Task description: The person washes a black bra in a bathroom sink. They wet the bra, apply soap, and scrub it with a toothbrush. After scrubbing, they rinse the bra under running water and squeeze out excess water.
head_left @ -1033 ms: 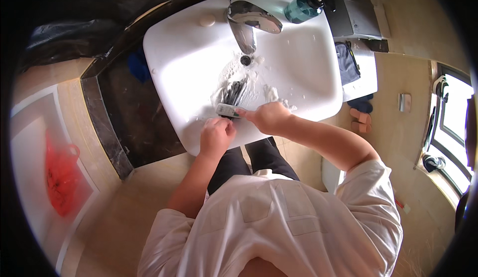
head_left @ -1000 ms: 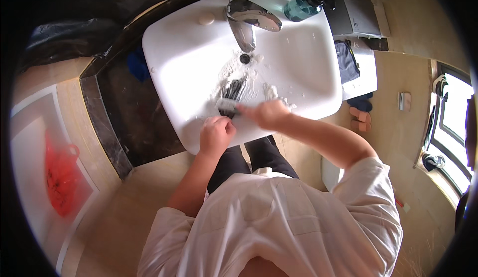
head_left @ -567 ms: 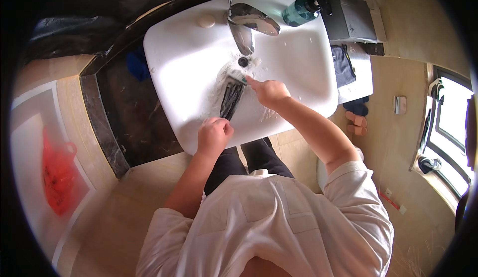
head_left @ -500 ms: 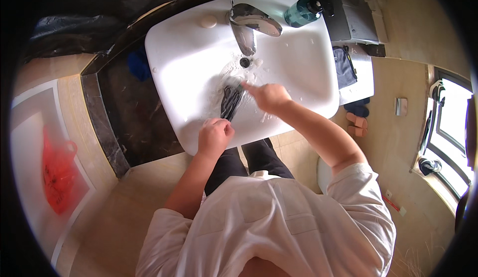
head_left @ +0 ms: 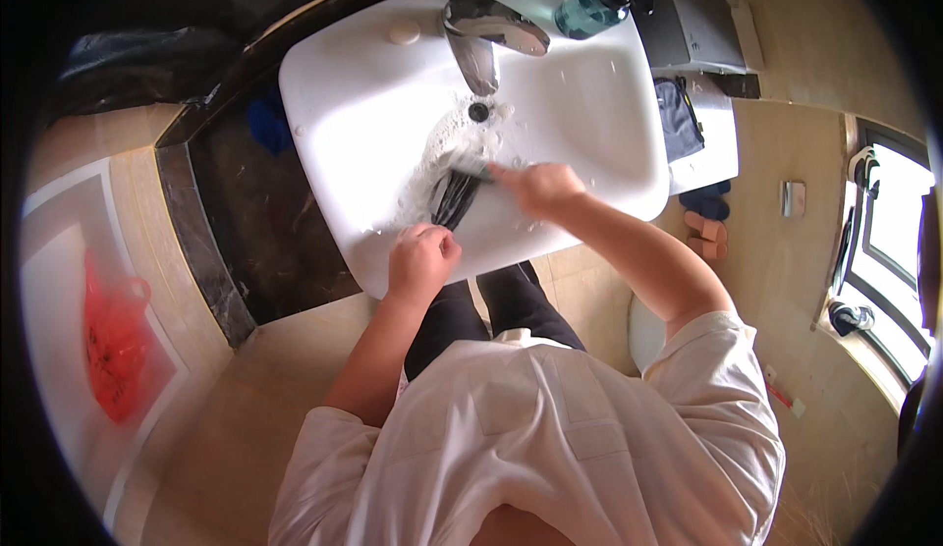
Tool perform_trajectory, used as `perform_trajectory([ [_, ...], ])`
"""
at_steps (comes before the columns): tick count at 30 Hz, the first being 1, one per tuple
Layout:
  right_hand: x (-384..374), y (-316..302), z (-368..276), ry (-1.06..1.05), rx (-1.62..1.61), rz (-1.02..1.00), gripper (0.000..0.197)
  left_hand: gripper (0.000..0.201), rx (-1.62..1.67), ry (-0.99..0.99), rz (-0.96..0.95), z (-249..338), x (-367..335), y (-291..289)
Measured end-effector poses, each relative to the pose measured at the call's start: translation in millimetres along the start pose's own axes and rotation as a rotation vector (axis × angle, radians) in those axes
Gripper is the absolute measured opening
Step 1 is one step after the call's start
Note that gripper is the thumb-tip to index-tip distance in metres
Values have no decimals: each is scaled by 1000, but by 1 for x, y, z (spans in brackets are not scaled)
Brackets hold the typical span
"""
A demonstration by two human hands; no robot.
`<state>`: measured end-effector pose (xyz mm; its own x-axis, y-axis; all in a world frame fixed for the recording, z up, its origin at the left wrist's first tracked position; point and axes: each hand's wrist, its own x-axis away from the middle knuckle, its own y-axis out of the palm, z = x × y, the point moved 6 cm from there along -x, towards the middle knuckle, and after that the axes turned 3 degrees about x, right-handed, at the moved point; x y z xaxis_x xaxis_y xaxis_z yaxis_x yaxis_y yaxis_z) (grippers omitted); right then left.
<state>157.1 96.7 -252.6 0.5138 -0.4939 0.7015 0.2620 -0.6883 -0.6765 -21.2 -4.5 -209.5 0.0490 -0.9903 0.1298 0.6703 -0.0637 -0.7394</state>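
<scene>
Inside the white sink (head_left: 329, 124) lies a dark, narrow, wet item (head_left: 455, 200) with pale streaks; I cannot make out its exact kind. My left hand (head_left: 422, 263) is closed on its near end, by the front rim. Across its far end lies what looks like a brush (head_left: 470, 165), with a pale head smeared by motion. My right hand (head_left: 542, 192) is closed around the brush's handle, which the fingers mostly hide. White foam (head_left: 447, 136) spreads around the item, up to the drain hole (head_left: 478, 112).
A chrome faucet (head_left: 496, 24) rises from the back rim. To its left sits a pale round soap bar (head_left: 404, 31); a teal pump bottle (head_left: 589, 12) stands at the back right corner. Beyond the sink's right side lies a dark folded cloth (head_left: 678, 119) on a white surface.
My right hand and the brush have shifted slightly, and the brush head now shows more plainly over the dark item. My left hand keeps its hold. The whole view has moved a little.
</scene>
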Motion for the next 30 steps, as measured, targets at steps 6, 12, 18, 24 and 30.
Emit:
perform_trajectory([
  [6,27,-25,-40,-87,100,-134,55,5,9,37,19,-1,3,-1],
  [12,-2,-21,20,141,-75,-21,52,5,-10,-29,-74,0,0,0],
  [18,28,0,-40,-126,8,-101,51,5,-52,10,13,-1,3,2],
  [24,8,-34,-7,30,-104,-11,54,4,-3,2,-17,1,3,-1],
  [30,-1,-9,-4,19,-32,-91,50,5,-3,-27,-33,0,2,1],
])
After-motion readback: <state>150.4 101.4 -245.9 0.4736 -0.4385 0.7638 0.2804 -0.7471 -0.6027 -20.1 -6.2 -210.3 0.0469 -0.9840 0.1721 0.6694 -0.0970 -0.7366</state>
